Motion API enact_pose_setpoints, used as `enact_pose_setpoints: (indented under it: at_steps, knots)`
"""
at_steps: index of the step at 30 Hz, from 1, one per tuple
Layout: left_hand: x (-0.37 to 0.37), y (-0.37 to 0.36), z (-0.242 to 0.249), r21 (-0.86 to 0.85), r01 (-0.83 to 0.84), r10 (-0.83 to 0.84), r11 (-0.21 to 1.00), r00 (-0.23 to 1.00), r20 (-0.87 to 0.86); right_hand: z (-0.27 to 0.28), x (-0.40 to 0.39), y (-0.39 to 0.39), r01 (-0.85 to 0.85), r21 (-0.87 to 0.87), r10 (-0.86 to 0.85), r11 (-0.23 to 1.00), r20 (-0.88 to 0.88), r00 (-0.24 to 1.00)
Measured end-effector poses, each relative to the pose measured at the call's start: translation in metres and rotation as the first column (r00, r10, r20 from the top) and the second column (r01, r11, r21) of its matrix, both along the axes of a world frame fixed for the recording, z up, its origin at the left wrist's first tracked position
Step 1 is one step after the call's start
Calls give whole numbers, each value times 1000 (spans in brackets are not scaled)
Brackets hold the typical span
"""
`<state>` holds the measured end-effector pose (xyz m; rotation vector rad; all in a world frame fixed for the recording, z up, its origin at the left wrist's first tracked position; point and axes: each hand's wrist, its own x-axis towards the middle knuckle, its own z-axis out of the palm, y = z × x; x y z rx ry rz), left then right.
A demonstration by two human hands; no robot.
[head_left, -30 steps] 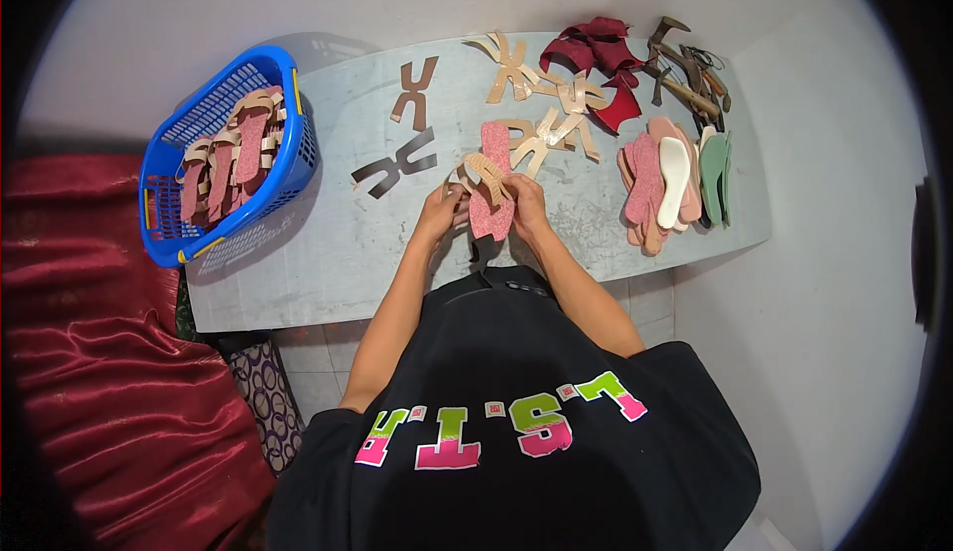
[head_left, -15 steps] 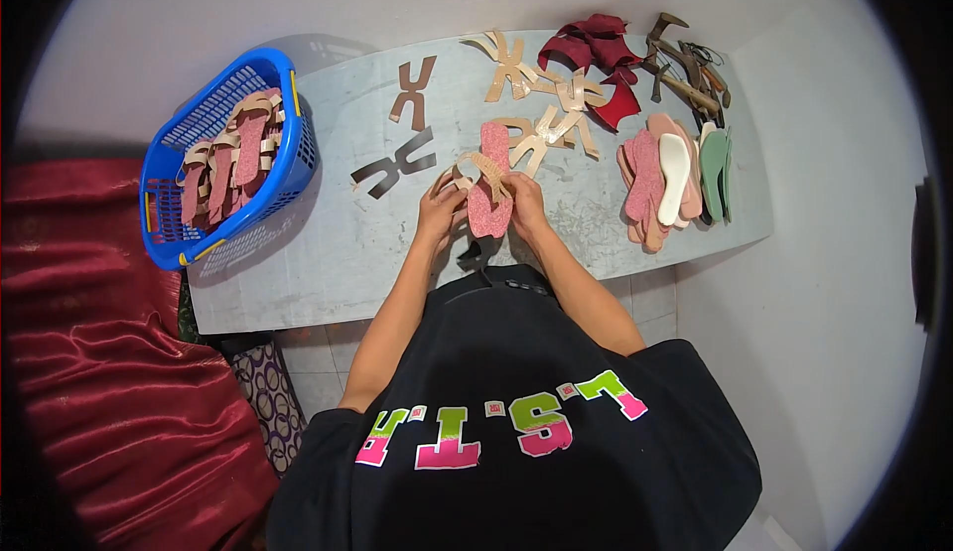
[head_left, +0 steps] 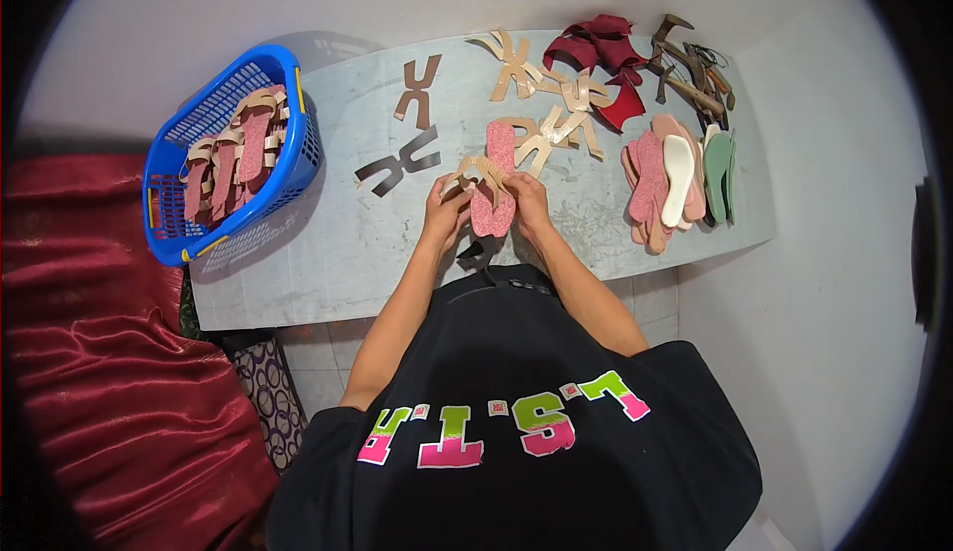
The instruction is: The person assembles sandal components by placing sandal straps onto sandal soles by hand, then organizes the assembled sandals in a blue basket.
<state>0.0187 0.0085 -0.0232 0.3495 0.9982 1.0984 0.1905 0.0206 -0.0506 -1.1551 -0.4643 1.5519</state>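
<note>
A pink speckled sandal sole lies lengthwise in front of me, with a beige strap arched across its middle. My left hand is closed, pinching the strap's left end beside the sole. On the other side my right hand has its fingers closed around the strap's right end, at the sole's edge. The fingertips and the undersides of both strap ends are partly hidden. A dark strip shows between my forearms, close to my shirt.
A blue basket at left holds several pink sandals. Brown X-shaped cutouts, beige strap pieces and dark red scraps lie on the grey table. Stacked soles and hammers with other tools are at right.
The strap sits slightly lower over the sole, and my right hand has shifted a little outward. Both hands keep their hold on the strap; the whole view has moved slightly.
</note>
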Motion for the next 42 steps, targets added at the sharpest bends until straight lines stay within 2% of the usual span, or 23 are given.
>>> enact_pose_setpoints:
  at_steps: [6, 13, 15, 16, 18, 20, 24, 26, 27, 29, 30, 32, 36, 39, 42]
  knots:
    - [1, 0, 8, 8, -28, 27, 1000, 1000, 10, 7, 0, -1, -37, -13, 36, 999, -39, 999]
    - [2, -2, 2, 38, -16, 18, 999, 998, -55, 7, -3, 0, -98, -17, 99, 995, 40, 994]
    - [0, -1, -5, 89, -43, 57, 995, 986, -155, 6, -2, 1, -133, -29, 134, 991, 49, 990]
    - [-1, 1, -8, 89, -44, 58, 995, 986, -155, 5, -1, 2, -127, -46, 130, 991, 67, 989]
    - [-3, 4, -10, 98, -169, 181, 981, 974, -138, 2, 1, 3, -121, -63, 126, 991, 84, 988]
    - [-7, 4, -9, 91, -181, 191, 979, 976, -109, -3, 4, 4, -142, -45, 146, 989, 102, 984]
    - [-8, 4, -10, 98, -185, 196, 978, 973, -118, 0, -3, -1, -45, -18, 47, 999, 131, 990]
    - [-8, 4, -9, 102, -198, 210, 975, 970, -126, 3, -1, -1, -151, -128, 168, 980, 140, 976]
    - [-7, 3, -7, 107, -208, 221, 972, 966, -132, 1, -1, -1, -149, -129, 167, 980, 140, 976]
    - [-5, 4, -4, 108, -214, 229, 971, 962, -150, -4, 0, -2, -180, -97, 181, 979, -1, 984]
    - [-5, 4, -4, 110, -222, 238, 969, 956, -169, -2, 0, -2, -180, -97, 181, 979, -1, 983]
    - [-5, 5, -5, 122, -211, 233, 970, 949, -210, 1, -2, -3, -150, -79, 126, 985, -251, 960]
    - [-5, 4, -9, 159, -189, 227, 969, 935, -272, 13, -1, -3, -194, -68, 171, 979, -252, 953]
    - [-7, 7, -20, 247, -151, 238, 957, 898, -370, 27, 0, -1, -183, -147, 122, 972, -351, 928]
    - [-8, 7, -28, 262, -139, 226, 955, 913, -340, 30, 3, 3, -176, -233, 64, 956, -422, 904]
